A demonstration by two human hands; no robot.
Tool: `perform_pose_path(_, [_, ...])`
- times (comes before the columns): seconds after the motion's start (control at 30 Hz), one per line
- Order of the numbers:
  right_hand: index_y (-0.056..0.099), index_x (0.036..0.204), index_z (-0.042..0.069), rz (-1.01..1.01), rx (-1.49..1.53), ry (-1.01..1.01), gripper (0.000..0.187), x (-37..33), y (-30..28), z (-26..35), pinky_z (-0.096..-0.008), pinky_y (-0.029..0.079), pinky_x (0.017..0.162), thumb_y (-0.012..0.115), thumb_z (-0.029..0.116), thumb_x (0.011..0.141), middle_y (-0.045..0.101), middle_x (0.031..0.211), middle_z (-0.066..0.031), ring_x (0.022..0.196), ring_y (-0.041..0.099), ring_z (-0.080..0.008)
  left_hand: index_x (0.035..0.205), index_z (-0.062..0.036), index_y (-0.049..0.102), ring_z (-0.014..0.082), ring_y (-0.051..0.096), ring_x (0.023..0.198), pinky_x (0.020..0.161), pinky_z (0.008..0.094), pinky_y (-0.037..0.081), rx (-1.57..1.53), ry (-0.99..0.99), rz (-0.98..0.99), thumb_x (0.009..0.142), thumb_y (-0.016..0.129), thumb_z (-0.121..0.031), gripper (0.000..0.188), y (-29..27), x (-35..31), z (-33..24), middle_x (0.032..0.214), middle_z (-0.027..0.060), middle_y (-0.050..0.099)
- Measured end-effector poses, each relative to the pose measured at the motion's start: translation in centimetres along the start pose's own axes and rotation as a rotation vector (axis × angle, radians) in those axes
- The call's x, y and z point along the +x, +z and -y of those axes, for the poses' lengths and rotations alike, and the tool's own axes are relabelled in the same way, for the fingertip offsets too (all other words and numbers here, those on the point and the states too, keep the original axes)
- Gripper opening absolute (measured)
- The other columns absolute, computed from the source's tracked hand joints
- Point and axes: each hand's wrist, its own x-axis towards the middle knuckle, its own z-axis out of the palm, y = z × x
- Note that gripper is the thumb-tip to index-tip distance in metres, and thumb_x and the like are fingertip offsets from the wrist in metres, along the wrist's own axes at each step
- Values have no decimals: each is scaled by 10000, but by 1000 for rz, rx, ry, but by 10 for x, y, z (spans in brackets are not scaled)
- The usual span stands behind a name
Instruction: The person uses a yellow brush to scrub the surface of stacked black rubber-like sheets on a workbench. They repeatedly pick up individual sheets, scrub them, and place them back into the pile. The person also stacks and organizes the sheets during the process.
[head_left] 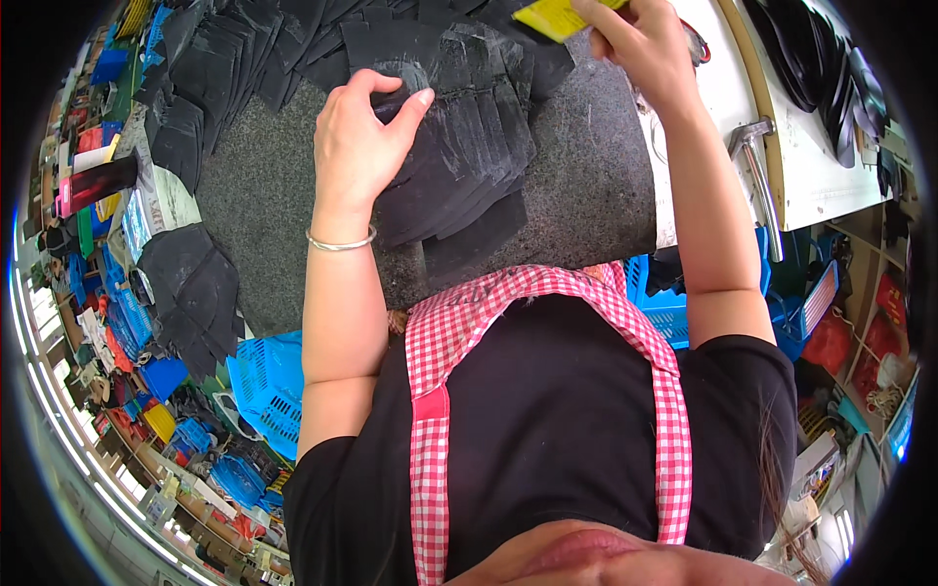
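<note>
The left hand is at 11 o'clock in the view, over the black sheets, its thumb and forefinger curved and parted; whether the fingertips touch a sheet I cannot tell. A metal bracelet circles that wrist. The black sheets lie overlapping at 12 o'clock on a speckled gray board, fanned toward 6 o'clock. The right hand is at 1 o'clock, gripping a yellow piece cut off by the top edge.

More black stacks crowd the board's far edge between 10 and 12 o'clock, and dark cut pieces lie beside the board at 9. At 2 o'clock a metal bar sits against a white table, which carries long black strips. One blue basket stands at 8 o'clock, another blue basket at 3. A red-and-white checked apron covers the person's front.
</note>
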Motion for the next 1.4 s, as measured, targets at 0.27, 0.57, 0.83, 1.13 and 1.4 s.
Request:
perform_pose_path(0.27, [715,938,-75,20,-128,151,254,-17,17,-3,-356,543,572,696,178,925,709,680,-132,602,692,-199,1430,113,408,252,696,1097,912,362,585,-803,-181,116,805,874,-129,816,15,17,25,1277,259,636])
perform_pose_path(0.57, [718,976,-32,50,-417,2,342,-16,20,-25,-315,532,603,719,309,952,716,664,-87,596,702,-148,1177,26,679,160,709,994,917,314,563,-1233,-144,91,882,741,52,303,2,0,32,1128,95,743])
perform_pose_path(0.83, [724,969,-50,-31,-198,106,302,-24,13,-27,-263,493,547,731,251,946,716,690,-75,565,664,-109,1234,-38,668,214,696,1100,988,415,556,-1387,-11,-14,982,663,-29,252,-113,28,123,1201,96,720])
perform_pose_path(1.13, [726,940,-18,-446,-298,-109,215,44,-58,-21,-248,445,552,686,183,1006,686,709,-46,597,583,-72,1376,98,533,276,669,1164,1022,393,510,70,-310,-538,846,866,-383,790,-238,197,277,1347,180,642])
perform_pose_path(1.4, [748,979,-18,-427,-723,-416,225,77,-39,-16,-425,548,692,758,177,866,713,818,-250,772,721,-366,1393,6,520,283,689,1027,855,410,554,207,47,189,808,873,-413,802,-20,28,-40,1127,161,707])
